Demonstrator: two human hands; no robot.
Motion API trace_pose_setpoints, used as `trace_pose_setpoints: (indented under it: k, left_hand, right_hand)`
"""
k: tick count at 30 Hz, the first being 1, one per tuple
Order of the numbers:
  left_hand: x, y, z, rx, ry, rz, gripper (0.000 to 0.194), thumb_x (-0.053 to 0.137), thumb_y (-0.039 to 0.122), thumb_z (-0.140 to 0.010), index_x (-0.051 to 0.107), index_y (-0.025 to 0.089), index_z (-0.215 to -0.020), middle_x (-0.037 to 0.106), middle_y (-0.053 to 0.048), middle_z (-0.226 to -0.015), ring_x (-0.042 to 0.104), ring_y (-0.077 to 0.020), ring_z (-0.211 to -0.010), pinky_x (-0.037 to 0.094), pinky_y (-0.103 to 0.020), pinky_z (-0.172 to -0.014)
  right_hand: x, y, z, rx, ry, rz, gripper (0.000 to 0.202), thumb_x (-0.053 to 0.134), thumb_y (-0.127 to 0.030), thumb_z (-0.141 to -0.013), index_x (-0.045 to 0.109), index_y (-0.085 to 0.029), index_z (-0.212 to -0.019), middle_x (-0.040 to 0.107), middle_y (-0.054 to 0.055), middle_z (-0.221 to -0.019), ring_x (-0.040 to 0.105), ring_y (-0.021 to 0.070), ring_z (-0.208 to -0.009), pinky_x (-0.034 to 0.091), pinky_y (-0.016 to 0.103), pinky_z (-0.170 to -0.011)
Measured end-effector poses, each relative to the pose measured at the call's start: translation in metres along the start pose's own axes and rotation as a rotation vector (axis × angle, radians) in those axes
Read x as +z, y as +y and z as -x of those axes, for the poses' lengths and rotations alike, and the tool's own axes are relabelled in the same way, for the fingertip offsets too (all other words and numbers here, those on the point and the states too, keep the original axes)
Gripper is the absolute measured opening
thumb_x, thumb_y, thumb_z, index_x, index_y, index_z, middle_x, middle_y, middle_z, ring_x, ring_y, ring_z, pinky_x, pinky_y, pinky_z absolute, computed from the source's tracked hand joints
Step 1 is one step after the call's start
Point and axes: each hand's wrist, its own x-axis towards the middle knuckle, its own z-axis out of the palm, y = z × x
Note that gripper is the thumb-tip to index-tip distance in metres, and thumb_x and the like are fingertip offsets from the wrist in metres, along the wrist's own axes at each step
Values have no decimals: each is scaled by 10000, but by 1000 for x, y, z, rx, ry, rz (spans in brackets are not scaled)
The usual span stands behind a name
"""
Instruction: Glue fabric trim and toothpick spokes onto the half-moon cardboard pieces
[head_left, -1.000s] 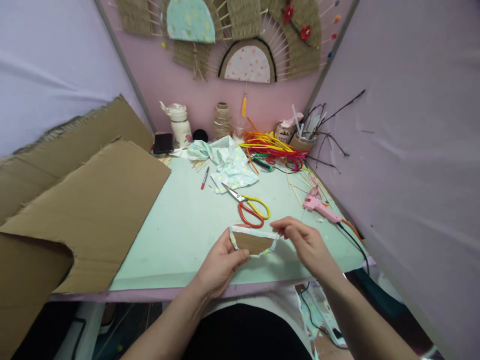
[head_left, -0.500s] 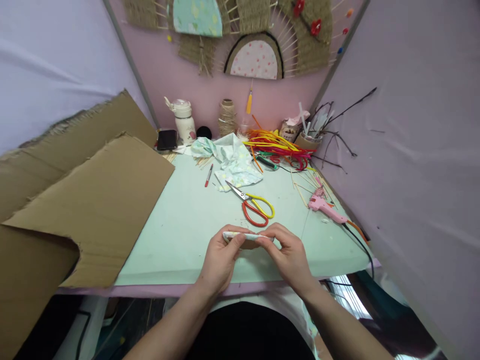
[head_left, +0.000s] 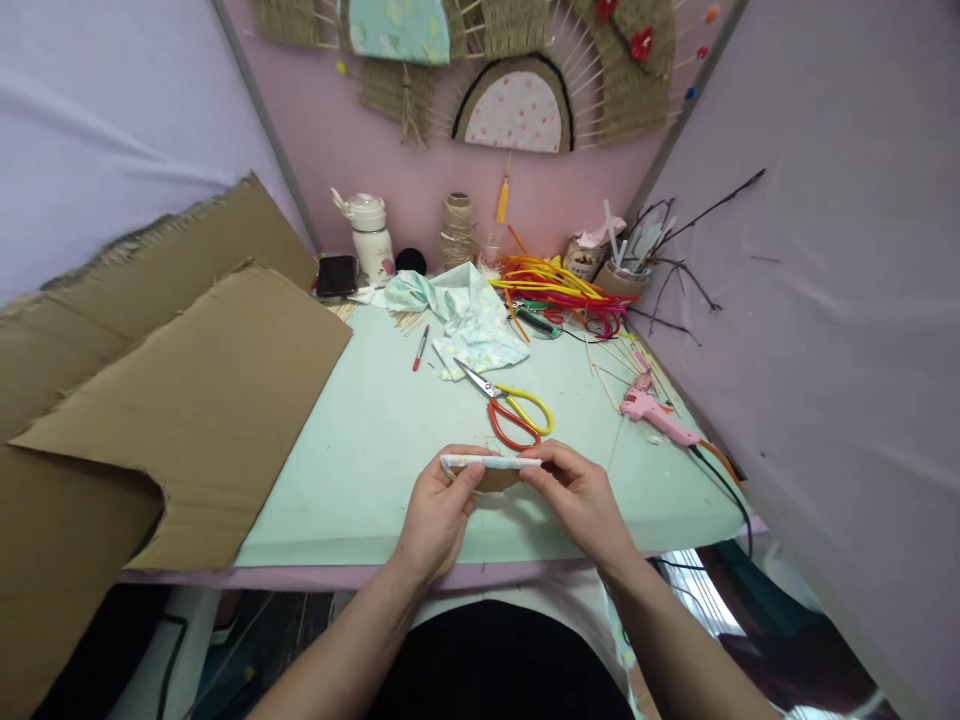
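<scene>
Between my two hands is a small piece of brown cardboard [head_left: 498,479] with pale patterned fabric folded over its straight upper edge. My left hand [head_left: 439,510] pinches its left end, thumb on the near side. At the other end my right hand [head_left: 577,495] grips it between thumb and fingers. The far face of the piece is turned away from me. Just beyond the hands, scissors [head_left: 491,388] with one red and one yellow handle lie on the table. Crumpled mint floral fabric [head_left: 480,318] rests behind them.
Large cardboard sheets [head_left: 247,400] cover the left side. At the right lies a pink glue gun [head_left: 656,415] with its cord over the table edge. A red pen [head_left: 421,348], a white bottle [head_left: 371,240], a twine spool [head_left: 457,232] and bright pipe cleaners [head_left: 559,285] sit farther back.
The cardboard piece has tilted so more of its brown face shows below the fabric edge. My right thumb has shifted slightly right along it. The camera view has moved a little.
</scene>
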Motion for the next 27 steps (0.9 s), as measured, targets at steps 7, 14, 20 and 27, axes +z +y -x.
trace_pose_setpoints:
  k: [7, 14, 20, 27]
  left_hand:
    - [-2, 2, 0, -31, -13, 28, 248, 795, 360, -767, 698, 156, -870, 714, -40, -918, 660, -149, -891, 539, -261, -830]
    - [-5, 6, -4, -31, 7, 69, 364, 710, 431, -840, 678, 158, -1079, 727, -117, -1067, 679, -219, -980, 552, -329, -843]
    - [-7, 6, -11, -6, 128, 50, 362, 744, 430, -805, 711, 101, -953, 749, -158, -1008, 695, -256, -990, 550, -344, -862]
    - [-6, 6, -9, -8, 87, 119, 472, 702, 496, -831, 646, 136, -1132, 713, -164, -1157, 685, -277, -1049, 525, -418, -939]
  right_hand:
    - [-4, 0, -1, 57, 5, -33, 163, 676, -358, -831, 722, -205, -797, 675, 23, -797, 594, 164, -746, 449, 275, -688]
    - [-3, -2, -5, 147, 66, -51, 244, 678, -407, -815, 695, -188, -710, 626, 4, -691, 548, 146, -677, 427, 259, -649]
    - [6, 2, 0, 229, 46, -141, 273, 703, -427, -792, 666, -180, -683, 584, -20, -591, 521, 122, -589, 423, 244, -596]
    - [24, 14, 5, 362, 70, -367, 314, 746, -489, -760, 668, -189, -806, 648, -15, -594, 603, 135, -563, 506, 264, -612]
